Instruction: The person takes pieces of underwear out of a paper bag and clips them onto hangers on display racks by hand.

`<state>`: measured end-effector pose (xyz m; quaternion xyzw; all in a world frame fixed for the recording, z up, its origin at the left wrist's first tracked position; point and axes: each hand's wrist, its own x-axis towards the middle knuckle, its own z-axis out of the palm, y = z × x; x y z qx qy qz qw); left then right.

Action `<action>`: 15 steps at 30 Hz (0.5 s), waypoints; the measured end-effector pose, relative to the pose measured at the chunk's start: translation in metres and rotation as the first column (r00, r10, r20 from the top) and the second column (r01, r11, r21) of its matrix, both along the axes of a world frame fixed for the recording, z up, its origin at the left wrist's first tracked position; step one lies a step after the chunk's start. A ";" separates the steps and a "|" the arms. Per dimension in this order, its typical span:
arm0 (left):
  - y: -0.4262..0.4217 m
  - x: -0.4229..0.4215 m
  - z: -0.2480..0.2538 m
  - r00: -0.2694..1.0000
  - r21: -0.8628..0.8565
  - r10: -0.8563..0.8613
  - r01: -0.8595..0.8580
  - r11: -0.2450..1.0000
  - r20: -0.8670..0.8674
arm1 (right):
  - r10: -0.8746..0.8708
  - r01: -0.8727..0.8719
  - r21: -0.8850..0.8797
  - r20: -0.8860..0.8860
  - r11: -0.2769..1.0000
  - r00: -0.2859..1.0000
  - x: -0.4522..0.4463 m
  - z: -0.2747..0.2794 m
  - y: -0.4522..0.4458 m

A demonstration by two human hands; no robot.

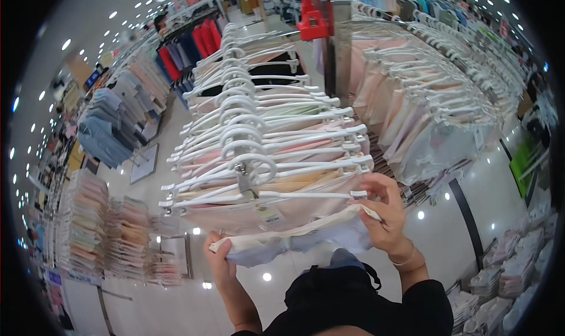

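My left hand [221, 259] pinches one end of a pale blue pair of underpants [306, 237] with a cream waistband. The other end of the waistband is pinched in my right hand [385, 213], so it stretches between both hands. Raised fingers of the right hand are close to the end clip of the nearest white hanger [294, 195]; whether they touch it I cannot tell. Behind the waistband, pale pink underpants [306, 209] with a paper tag [271, 215] hang from that hanger. The fingertips behind the cloth are hidden.
Many white clip hangers [247, 115] with underwear crowd the rail ahead, ending at a metal tip [244, 183]. A metal post [338, 53] with a red clamp [311, 18] rises behind. Another full rack [429, 95] stands right, and low piles of garments [512, 265] lie lower right.
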<state>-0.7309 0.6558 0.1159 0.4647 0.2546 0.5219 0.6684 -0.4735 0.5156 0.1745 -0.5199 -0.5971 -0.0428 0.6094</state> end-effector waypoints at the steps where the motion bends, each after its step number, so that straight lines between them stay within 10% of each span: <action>1: 0.003 0.000 -0.003 0.999 0.014 -0.010 0.009 1.000 0.049 | -0.063 0.063 0.038 0.008 0.997 0.998 -0.002 -0.003 -0.002; 5: -0.004 0.008 -0.013 0.999 0.010 0.044 -0.043 0.999 -0.016 | -0.396 0.323 0.233 0.453 0.917 0.799 -0.011 -0.016 -0.034; 8: -0.004 0.004 -0.032 0.995 0.010 -0.066 0.067 0.998 -0.078 | -0.095 0.082 0.055 0.318 0.995 0.943 -0.018 -0.025 -0.044; 11: -0.012 0.015 -0.042 0.808 0.423 0.332 -0.115 0.899 -0.486 | 0.164 -0.146 -0.095 0.223 0.985 0.961 -0.025 -0.019 -0.035; 15: -0.049 0.039 -0.025 0.795 0.647 0.319 0.118 0.753 -0.516 | 0.402 -0.347 -0.243 0.233 0.906 0.886 -0.036 -0.029 -0.029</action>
